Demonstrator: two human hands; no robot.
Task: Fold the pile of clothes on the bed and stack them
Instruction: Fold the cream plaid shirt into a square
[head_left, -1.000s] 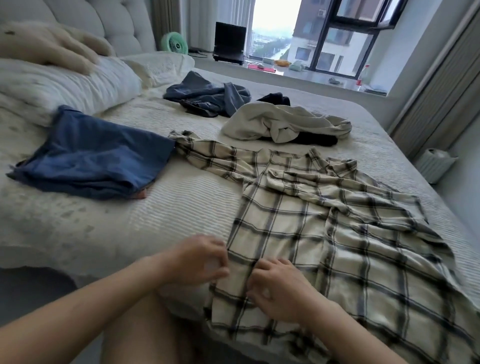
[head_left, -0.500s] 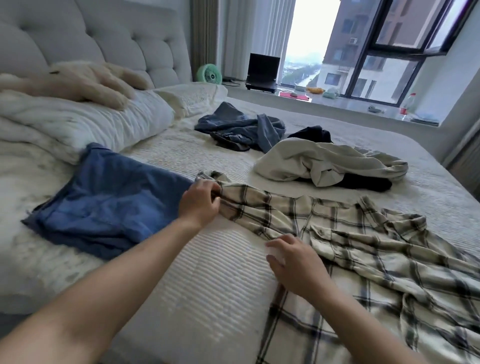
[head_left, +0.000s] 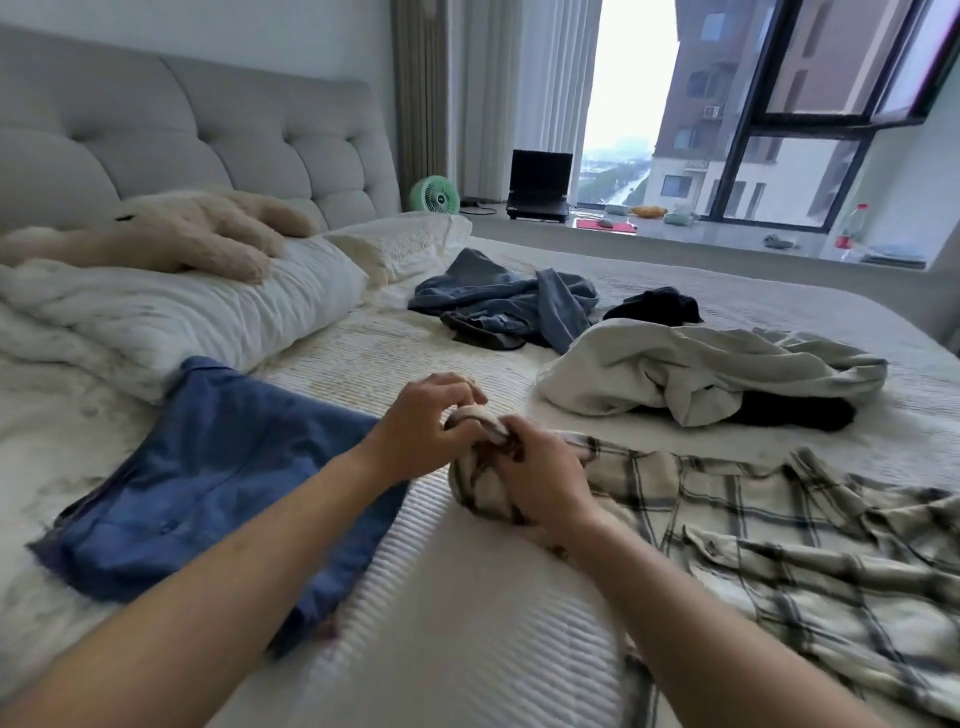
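Since the frame before, my right hand (head_left: 540, 480) had come across to join the left hand (head_left: 423, 428), and the sleeve end had gathered into a bunch between them.

Item, nearest: cream-and-black plaid cotton shirt (head_left: 779, 545), both hands gripping its bunched sleeve; the body trailed away to my right, long axis running left to right, the right arm nearer it.
Item, left: folded blue garment (head_left: 208, 467).
Item, farther: crumpled off-white top (head_left: 675, 364).
Item, farthest: heap of blue denim clothing (head_left: 509, 301).
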